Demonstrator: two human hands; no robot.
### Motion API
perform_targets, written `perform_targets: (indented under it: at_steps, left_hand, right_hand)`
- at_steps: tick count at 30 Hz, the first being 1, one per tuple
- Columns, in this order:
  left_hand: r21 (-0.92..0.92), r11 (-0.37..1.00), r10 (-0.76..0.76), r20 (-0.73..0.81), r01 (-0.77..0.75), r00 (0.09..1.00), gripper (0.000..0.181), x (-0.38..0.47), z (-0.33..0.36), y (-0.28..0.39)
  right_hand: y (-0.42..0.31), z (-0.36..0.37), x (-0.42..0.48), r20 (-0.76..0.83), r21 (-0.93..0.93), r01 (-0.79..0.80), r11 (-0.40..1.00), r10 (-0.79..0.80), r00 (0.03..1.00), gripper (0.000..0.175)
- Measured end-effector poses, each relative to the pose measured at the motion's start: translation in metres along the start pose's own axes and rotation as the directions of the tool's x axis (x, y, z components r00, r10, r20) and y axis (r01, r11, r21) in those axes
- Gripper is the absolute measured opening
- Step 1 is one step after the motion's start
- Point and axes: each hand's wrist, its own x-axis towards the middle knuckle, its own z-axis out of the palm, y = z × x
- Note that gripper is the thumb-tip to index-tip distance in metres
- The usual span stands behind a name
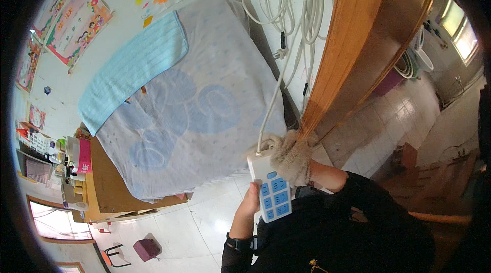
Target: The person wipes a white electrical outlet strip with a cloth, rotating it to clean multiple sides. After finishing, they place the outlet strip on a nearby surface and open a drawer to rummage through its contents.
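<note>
My left hand (251, 198) grips the side of a white power strip (263, 167) with blue sockets, thumb on its edge. A white cord runs up from the strip's far end towards coiled white cables (312, 16) hanging on the wall. My right hand (299, 161) is wrapped in a beige fluffy cloth or mitt (293, 154), which lies against the upper right side of the strip. The cloth hides the fingers of my right hand. A black watch is on my left wrist.
Ahead stands a covered piece of furniture with a grey-blue patterned cloth (215, 81) and a light-blue towel (138, 65). A wooden door frame (345, 31) rises at right. A purple stool (147, 250) and a small chair (111, 256) stand on the tiled floor at lower left.
</note>
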Motion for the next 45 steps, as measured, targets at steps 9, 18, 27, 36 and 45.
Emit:
perform_targets:
  at_steps: [9,18,27,36,45]
  left_hand:
    - [0.242,0.965,0.072,0.129,-0.102,0.989,0.086,-0.041,-0.031,0.038]
    - [0.185,0.963,0.171,0.146,-0.197,0.974,0.083,-0.045,-0.054,0.031]
    - [0.251,0.949,0.158,0.141,-0.189,0.977,0.081,-0.027,-0.066,0.012]
    - [0.239,0.962,0.095,0.157,-0.131,0.983,0.081,-0.03,-0.065,0.014]
    - [0.268,0.95,0.118,0.163,-0.159,0.979,0.074,-0.03,-0.065,0.012]
  right_hand:
    - [-0.013,0.007,0.01,0.244,0.599,-0.22,0.77,0.087,0.966,0.039]
    - [-0.02,0.021,0.023,0.273,0.565,-0.242,0.789,0.099,0.957,0.039]
    - [-0.025,0.014,0.02,0.278,0.48,-0.266,0.836,0.142,0.95,0.039]
    - [-0.032,-0.034,0.037,0.341,0.083,-0.274,0.958,0.231,0.911,0.039]
    - [-0.051,-0.06,0.052,0.468,-0.231,-0.227,0.946,0.312,0.827,0.039]
